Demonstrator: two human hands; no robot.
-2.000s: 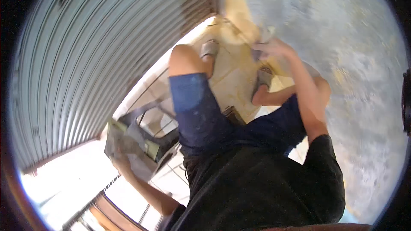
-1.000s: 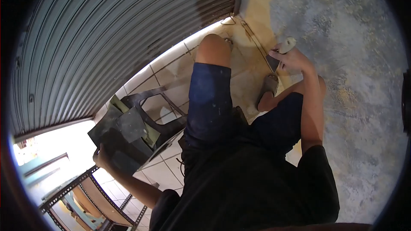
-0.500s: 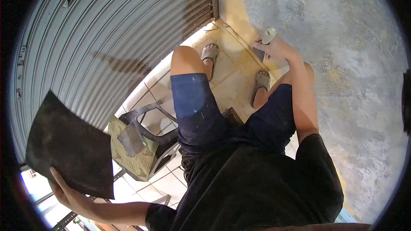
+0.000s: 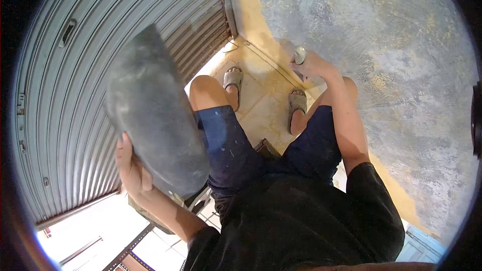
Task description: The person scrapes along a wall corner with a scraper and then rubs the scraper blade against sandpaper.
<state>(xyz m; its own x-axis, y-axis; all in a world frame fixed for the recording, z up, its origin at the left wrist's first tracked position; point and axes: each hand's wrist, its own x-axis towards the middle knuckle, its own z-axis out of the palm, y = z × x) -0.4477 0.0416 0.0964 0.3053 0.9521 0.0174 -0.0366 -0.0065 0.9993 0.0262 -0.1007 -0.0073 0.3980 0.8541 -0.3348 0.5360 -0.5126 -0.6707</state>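
Observation:
My left hand (image 4: 133, 168) is closed on the lower left edge of a dark, flexible sheet that looks like sandpaper (image 4: 155, 105). The sheet is bent, its grey face has paler dusty patches, and it hangs upright beside my left knee. Near the rough grey-and-yellow wall (image 4: 381, 80), my right hand (image 4: 317, 66) is wrapped round a scraper with a pale, rounded handle end (image 4: 299, 55). The scraper's blade is mostly hidden by my fingers, and I cannot tell whether it touches the wall.
A ribbed metal shutter (image 4: 75, 135) rises on the left. Between my sandalled feet are yellowish floor tiles (image 4: 258, 88). A dark wooden piece (image 4: 267, 148) shows between my thighs. Perforated metal rails (image 4: 128, 248) lie at the lower left, and a light blue panel (image 4: 416, 246) stands lower right.
The dark sheet has swung up and right in my left hand and now covers most of the stool and printed sheet. My right hand stays near the wall; the whole view has shifted slightly.

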